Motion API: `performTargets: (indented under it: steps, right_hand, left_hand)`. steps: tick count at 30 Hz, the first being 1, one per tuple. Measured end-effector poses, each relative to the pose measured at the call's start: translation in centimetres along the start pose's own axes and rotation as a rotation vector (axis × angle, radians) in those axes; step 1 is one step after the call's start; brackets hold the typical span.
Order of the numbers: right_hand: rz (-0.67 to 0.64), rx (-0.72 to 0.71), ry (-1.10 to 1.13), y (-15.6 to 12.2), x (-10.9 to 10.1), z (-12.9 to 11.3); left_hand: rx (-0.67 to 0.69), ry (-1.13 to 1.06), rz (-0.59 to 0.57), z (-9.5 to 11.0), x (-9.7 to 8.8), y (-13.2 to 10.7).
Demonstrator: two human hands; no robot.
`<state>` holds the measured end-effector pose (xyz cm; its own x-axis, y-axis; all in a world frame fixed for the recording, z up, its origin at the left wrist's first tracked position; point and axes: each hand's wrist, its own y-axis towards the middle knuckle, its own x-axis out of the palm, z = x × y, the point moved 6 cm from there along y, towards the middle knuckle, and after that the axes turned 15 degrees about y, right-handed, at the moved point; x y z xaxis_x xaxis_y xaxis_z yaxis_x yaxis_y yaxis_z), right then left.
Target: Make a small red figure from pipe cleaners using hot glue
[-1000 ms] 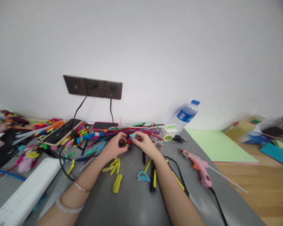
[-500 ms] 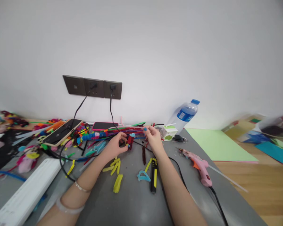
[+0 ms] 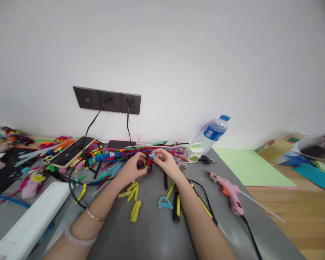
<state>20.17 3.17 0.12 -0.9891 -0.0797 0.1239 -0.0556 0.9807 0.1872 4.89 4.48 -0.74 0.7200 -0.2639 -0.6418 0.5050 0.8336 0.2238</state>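
My left hand [image 3: 132, 167] and my right hand [image 3: 164, 162] meet over the grey table [image 3: 151, 234], both pinched on a small dark red pipe-cleaner piece [image 3: 148, 163]. Both hands have curled fingers with blue nails. A pile of coloured pipe cleaners [image 3: 141, 151] lies just behind them. Yellow pipe-cleaner bits [image 3: 132, 198] and a light blue shape [image 3: 164, 203] lie below my hands. A black and yellow tool [image 3: 176, 207] lies beside my right forearm.
A pink glue gun [image 3: 230, 191] with a black cord lies at right. Behind are a water bottle [image 3: 212, 133], a small white box [image 3: 193, 153], a pink phone [image 3: 120, 144], a tablet [image 3: 70, 151], wall sockets [image 3: 107, 100]. Green paper [image 3: 249, 168] lies right, a white board [image 3: 32, 220] left.
My right hand had reached right toward the pipe-cleaner pile half a second ago; it has come back left to the red piece. My left hand has stayed put.
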Motion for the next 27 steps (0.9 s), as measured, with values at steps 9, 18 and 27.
performTargets:
  steps: [9, 18, 27]
  right_hand:
    - [-0.039, -0.007, -0.014, -0.11, 0.25, -0.17]
    - [-0.044, -0.004, 0.0, -0.12, 0.33, -0.14]
    - [-0.049, -0.01, -0.002, -0.21, 0.4, -0.17]
  left_hand:
    - [0.008, 0.008, -0.001, 0.3, -0.11, -0.04]
    - [0.006, 0.006, -0.003, 0.22, -0.05, -0.05]
    - [0.011, 0.005, 0.011, 0.14, -0.09, -0.09]
